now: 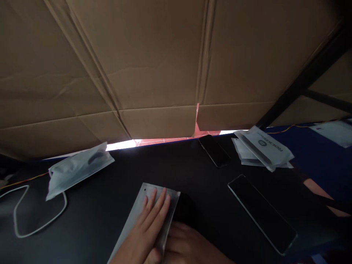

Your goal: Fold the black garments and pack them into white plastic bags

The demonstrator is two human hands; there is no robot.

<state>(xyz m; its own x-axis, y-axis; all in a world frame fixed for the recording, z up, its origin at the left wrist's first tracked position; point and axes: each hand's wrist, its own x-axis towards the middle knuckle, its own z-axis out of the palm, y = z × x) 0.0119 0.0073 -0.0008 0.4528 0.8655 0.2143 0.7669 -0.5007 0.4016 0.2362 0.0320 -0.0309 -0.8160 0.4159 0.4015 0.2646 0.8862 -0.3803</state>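
Observation:
A frosted plastic bag (137,209) lies tilted on the black tabletop, close to me. My left hand (150,223) rests palm down on it, fingers stretched out toward its far end and the thumb bent near the bottom edge of the view. My right hand (187,244) is low beside the bag's right edge, fingers curled against that edge; its fingertips are partly hidden. A dark patch just beyond the right hand is too dim to make out. What the bag contains is hidden under my left hand.
Another filled frosted bag (79,168) and a white cable (16,220) lie left. Two dark phones, a smaller one (216,150) and a larger one (261,212), lie right, near stacked printed bags (264,146). Cardboard (159,66) walls the back; a black bar (299,80) slants right.

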